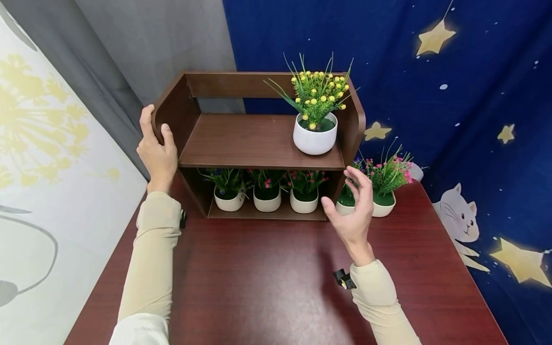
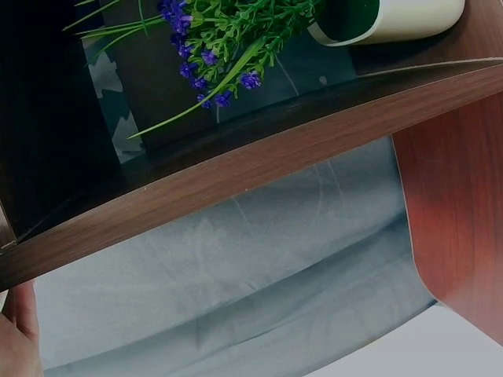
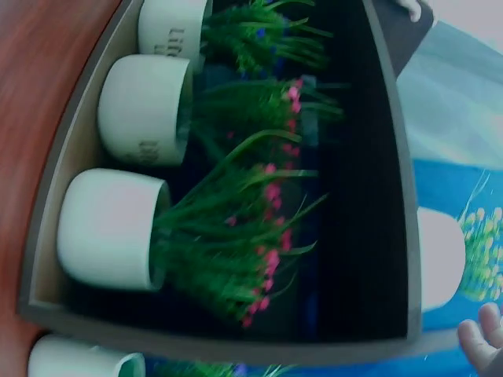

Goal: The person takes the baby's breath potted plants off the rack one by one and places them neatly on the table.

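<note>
A dark brown two-tier wooden shelf [image 1: 241, 139] stands on the table. My left hand [image 1: 158, 155] grips the front edge of its left side panel, with the thumb on the inner side and the fingers outside. My right hand [image 1: 355, 218] is in front of the shelf's right end, fingers spread and loosely bent, holding nothing. On the upper board, at the right, sits a white pot of yellow flowers [image 1: 315, 139]. Below it on the lower board are a blue-flowered potted plant [image 1: 229, 201] and two pink-flowered potted plants [image 1: 267, 202] [image 3: 114, 228].
Two more potted plants [image 1: 383, 206] stand on the table against the shelf's right side, partly behind my right hand. The reddish-brown table [image 1: 258, 278] extends in front. A grey curtain [image 1: 159, 38] and a blue star-patterned curtain [image 1: 388, 96] hang behind.
</note>
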`<action>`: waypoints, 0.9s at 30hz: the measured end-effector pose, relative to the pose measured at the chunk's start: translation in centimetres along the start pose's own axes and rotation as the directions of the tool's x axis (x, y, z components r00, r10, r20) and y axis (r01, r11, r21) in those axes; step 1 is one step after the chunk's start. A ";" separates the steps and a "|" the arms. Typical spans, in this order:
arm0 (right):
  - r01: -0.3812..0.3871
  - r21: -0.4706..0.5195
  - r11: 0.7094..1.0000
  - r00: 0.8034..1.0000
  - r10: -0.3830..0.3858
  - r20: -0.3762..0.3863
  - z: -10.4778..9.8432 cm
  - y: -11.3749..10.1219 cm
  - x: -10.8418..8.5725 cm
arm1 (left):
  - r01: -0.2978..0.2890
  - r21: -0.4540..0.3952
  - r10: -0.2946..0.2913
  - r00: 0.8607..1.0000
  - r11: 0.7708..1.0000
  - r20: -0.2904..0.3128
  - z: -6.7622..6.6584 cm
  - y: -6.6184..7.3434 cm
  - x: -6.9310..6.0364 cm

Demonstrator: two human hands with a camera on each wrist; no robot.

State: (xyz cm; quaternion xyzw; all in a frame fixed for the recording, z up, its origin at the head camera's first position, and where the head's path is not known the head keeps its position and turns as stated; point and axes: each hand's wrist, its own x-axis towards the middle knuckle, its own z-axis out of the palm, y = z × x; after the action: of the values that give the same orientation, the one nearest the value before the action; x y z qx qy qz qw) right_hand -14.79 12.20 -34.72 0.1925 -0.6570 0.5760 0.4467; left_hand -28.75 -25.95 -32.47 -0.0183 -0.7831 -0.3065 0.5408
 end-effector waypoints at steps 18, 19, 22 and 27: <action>-0.231 -0.320 0.919 0.941 0.295 0.167 3.6 3.5 3.1 | -0.019 -0.026 0.019 1.000 0.999 0.015 0.1 -0.1 -0.2; -0.239 -0.327 0.914 0.938 0.305 0.166 3.7 3.6 3.4 | -0.019 -0.028 0.019 1.000 0.999 0.017 0.1 -0.1 -0.1; -0.256 -0.347 0.902 0.933 0.325 0.156 4.1 4.1 4.0 | -0.018 -0.027 0.019 1.000 0.999 0.011 0.2 -0.1 0.0; -0.283 -0.396 0.874 0.925 0.357 0.127 4.9 4.9 4.7 | -0.013 -0.017 0.013 1.000 1.000 0.007 -0.1 -0.1 0.0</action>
State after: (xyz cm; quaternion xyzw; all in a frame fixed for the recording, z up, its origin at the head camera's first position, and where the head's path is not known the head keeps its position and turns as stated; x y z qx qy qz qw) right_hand -22.82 10.14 -33.52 0.0487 -0.8171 0.4861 0.3060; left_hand -28.73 -26.11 -32.48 -0.0291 -0.7822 -0.3095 0.5399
